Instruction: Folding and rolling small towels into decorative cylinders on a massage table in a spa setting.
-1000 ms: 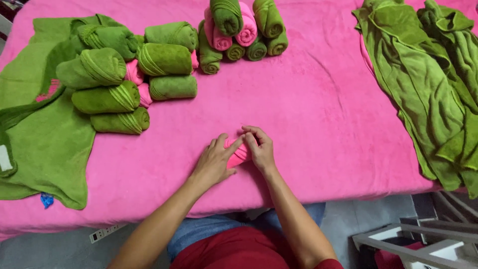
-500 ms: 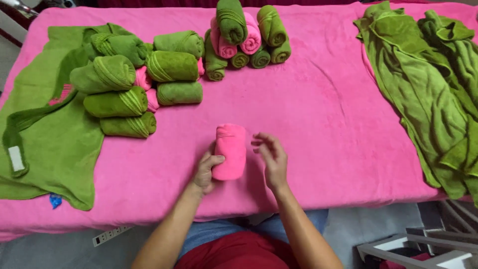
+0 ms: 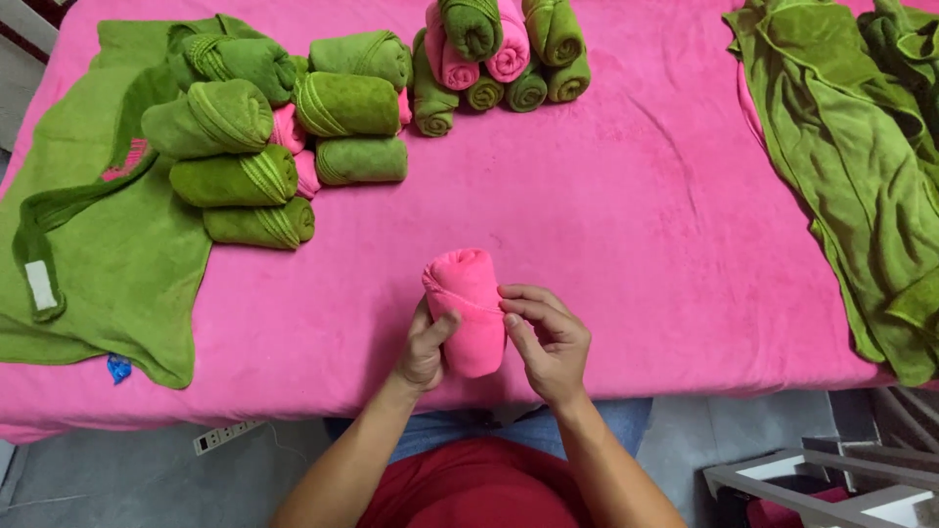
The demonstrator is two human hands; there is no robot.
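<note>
A rolled pink towel (image 3: 468, 293) is held just above the near edge of a pink-covered table (image 3: 636, 225). My left hand (image 3: 424, 347) grips its left side, thumb across the roll. On the other side, my right hand (image 3: 548, 337) pinches the roll's outer flap with its fingertips. The roll points away from me, its far end showing the spiral.
A pile of rolled green and pink towels (image 3: 284, 137) lies at the far left on a flat green towel (image 3: 108, 264). A second stack of rolls (image 3: 499, 54) sits at the far middle. Loose green towels (image 3: 861, 166) are heaped on the right. A grey rack (image 3: 831, 484) stands by the floor.
The pink towel went from flat under both hands to a finished roll. It has been lifted, and both hands now hold it closer to me.
</note>
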